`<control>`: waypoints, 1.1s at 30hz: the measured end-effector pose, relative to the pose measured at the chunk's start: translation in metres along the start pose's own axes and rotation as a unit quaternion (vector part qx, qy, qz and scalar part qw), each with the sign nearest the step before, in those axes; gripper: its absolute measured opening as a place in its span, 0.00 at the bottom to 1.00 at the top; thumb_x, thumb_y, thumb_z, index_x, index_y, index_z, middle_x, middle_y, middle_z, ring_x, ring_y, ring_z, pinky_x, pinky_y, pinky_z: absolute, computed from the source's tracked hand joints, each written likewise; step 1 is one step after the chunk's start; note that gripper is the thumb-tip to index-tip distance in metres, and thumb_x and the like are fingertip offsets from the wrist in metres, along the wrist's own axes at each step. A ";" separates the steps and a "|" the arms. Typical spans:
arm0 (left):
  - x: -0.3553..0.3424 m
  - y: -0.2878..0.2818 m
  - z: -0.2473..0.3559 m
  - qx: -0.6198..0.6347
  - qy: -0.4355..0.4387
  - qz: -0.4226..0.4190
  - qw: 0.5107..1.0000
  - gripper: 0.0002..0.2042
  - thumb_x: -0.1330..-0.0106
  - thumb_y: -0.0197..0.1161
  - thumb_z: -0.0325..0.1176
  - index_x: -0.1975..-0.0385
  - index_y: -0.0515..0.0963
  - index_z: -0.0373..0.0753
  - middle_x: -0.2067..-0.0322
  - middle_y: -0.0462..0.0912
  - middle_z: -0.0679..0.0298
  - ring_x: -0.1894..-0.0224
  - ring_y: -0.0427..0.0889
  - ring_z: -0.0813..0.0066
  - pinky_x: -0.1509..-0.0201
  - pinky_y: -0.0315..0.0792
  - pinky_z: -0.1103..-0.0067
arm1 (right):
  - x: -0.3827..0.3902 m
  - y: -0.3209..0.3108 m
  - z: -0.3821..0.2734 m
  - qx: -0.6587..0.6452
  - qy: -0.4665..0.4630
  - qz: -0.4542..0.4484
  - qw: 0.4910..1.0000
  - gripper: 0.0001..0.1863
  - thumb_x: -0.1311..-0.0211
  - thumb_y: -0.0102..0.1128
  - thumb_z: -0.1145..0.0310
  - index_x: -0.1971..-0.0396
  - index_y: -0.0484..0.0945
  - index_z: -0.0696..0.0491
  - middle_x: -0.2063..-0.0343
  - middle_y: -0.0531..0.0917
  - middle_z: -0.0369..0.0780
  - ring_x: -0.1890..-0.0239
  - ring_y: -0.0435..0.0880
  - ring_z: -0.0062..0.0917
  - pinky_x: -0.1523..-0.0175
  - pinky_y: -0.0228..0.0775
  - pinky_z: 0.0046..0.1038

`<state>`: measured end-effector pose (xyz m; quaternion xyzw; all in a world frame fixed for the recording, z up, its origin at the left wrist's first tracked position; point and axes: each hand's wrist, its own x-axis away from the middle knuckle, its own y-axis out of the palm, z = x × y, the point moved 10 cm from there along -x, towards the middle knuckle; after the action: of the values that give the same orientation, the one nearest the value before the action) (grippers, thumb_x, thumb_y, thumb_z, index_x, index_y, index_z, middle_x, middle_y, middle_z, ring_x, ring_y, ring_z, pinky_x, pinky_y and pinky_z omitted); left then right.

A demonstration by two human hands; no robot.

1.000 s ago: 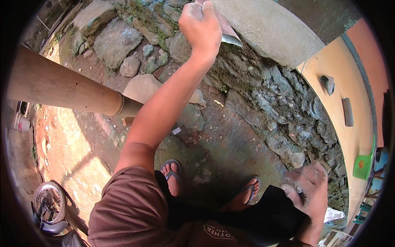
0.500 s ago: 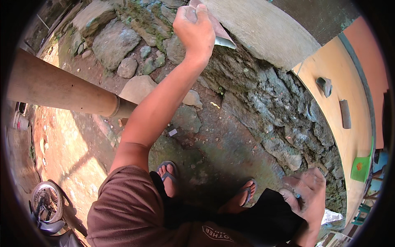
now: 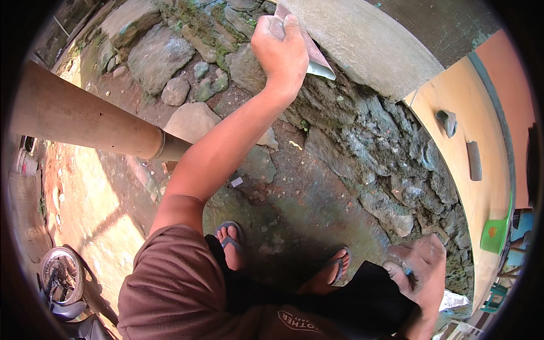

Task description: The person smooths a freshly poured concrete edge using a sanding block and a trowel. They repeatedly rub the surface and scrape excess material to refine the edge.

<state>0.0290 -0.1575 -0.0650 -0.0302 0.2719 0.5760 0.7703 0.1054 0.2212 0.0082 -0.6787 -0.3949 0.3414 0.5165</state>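
Note:
My left hand reaches far forward, closed round a bent sheet of sandpaper, reddish-brown with a pale back. The sheet's edge lies beside a smooth pale grey slab above rough stonework; whether it touches is hard to tell. Low on the right, my dusty right hand is held near my knee with its fingers curled in. A small bluish spot shows between thumb and fingers, too little to name.
Rough stonework runs along the right. On a yellow ledge lie a curled grey piece, a grey strip and a green container. A thick brown pole slants in from the left. Lower left stands a wheel.
My left hand has shifted a little to the right and nearer, carrying the sandpaper along the slab's edge. My right hand has stayed almost where it was.

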 end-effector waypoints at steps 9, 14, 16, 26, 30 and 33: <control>-0.030 -0.015 -0.019 0.063 -0.019 0.081 0.995 0.09 0.28 0.64 0.29 0.68 0.76 0.30 0.73 0.79 0.64 0.69 0.74 0.79 0.63 0.71 0.75 | -0.003 -0.003 -0.006 -0.017 -0.016 0.012 1.000 0.14 0.47 0.76 0.58 0.66 0.84 0.49 0.71 0.86 0.35 0.72 0.82 0.31 0.63 0.69 0.33; -0.037 -0.013 -0.015 -0.015 0.013 0.022 1.000 0.08 0.29 0.64 0.30 0.65 0.75 0.31 0.71 0.80 0.63 0.69 0.74 0.77 0.63 0.72 0.75 | 0.004 -0.001 0.011 -0.001 0.006 0.003 1.000 0.15 0.47 0.76 0.58 0.65 0.84 0.50 0.70 0.86 0.35 0.71 0.82 0.32 0.63 0.69 0.34; -0.048 -0.021 -0.014 0.019 -0.028 0.057 0.998 0.10 0.29 0.63 0.32 0.66 0.76 0.31 0.72 0.80 0.60 0.69 0.75 0.71 0.60 0.72 0.71 | 0.002 -0.001 0.005 0.002 0.003 0.002 1.000 0.15 0.48 0.76 0.58 0.66 0.84 0.50 0.71 0.86 0.35 0.71 0.82 0.32 0.63 0.69 0.34; -0.027 -0.011 -0.009 0.035 0.010 0.053 0.998 0.09 0.28 0.59 0.30 0.68 0.76 0.31 0.75 0.80 0.62 0.69 0.77 0.71 0.64 0.71 0.72 | -0.005 0.001 0.001 -0.002 -0.002 -0.005 1.000 0.15 0.47 0.76 0.58 0.65 0.84 0.50 0.71 0.85 0.35 0.72 0.81 0.33 0.62 0.69 0.34; -0.040 -0.015 0.002 0.052 0.027 0.100 0.993 0.08 0.28 0.58 0.27 0.69 0.77 0.30 0.74 0.80 0.62 0.70 0.77 0.71 0.64 0.71 0.72 | 0.000 -0.002 -0.002 -0.021 -0.012 0.003 1.000 0.15 0.47 0.76 0.58 0.65 0.84 0.50 0.71 0.86 0.36 0.71 0.81 0.33 0.62 0.69 0.34; -0.030 -0.011 0.001 -0.032 0.008 0.028 0.999 0.08 0.29 0.58 0.27 0.69 0.76 0.30 0.76 0.79 0.62 0.73 0.76 0.73 0.67 0.70 0.71 | 0.002 -0.002 0.006 -0.005 0.007 -0.001 1.000 0.15 0.47 0.76 0.58 0.65 0.84 0.50 0.70 0.86 0.36 0.71 0.82 0.33 0.62 0.69 0.34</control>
<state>0.0336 -0.1870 -0.0539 -0.0513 0.2601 0.6054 0.7504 0.1006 0.2258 0.0083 -0.6834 -0.3939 0.3335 0.5163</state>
